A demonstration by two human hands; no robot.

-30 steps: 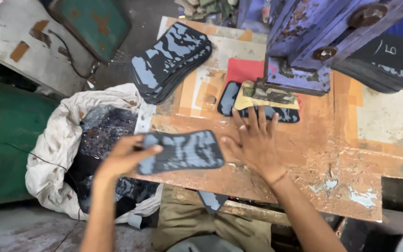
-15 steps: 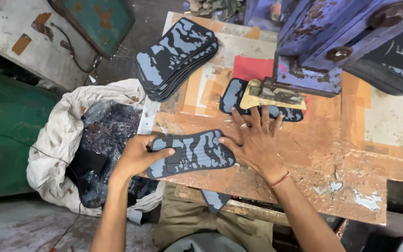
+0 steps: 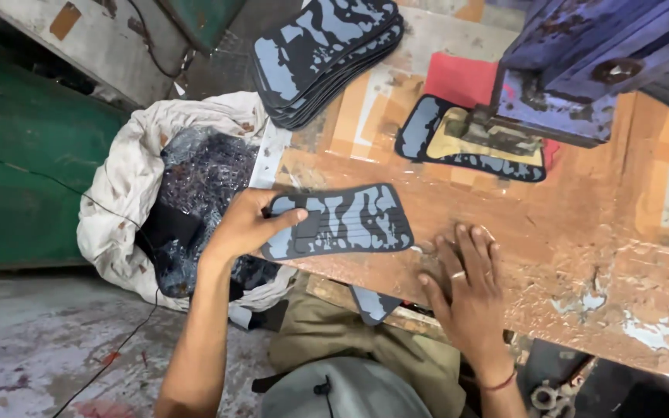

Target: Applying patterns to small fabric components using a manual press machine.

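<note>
The left hand (image 3: 245, 224) pinches a camouflage-patterned sheet (image 3: 342, 220) by its end — thumb on top — at the near-left edge of the worn wooden table (image 3: 567, 232). The right hand (image 3: 466, 290) lies flat beside it, fingers spread, holding nothing — a white sack (image 3: 129, 186) of scraps sits left of the table.

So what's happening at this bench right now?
A person at a worn wooden workbench holds a dark, blue-patterned sheet by its end with the left hand, at the bench's edge. The right hand lies flat on the bench beside it. A stack of like sheets sits further back, another lies under the blue press, and a sack of offcuts stands alongside.
</note>
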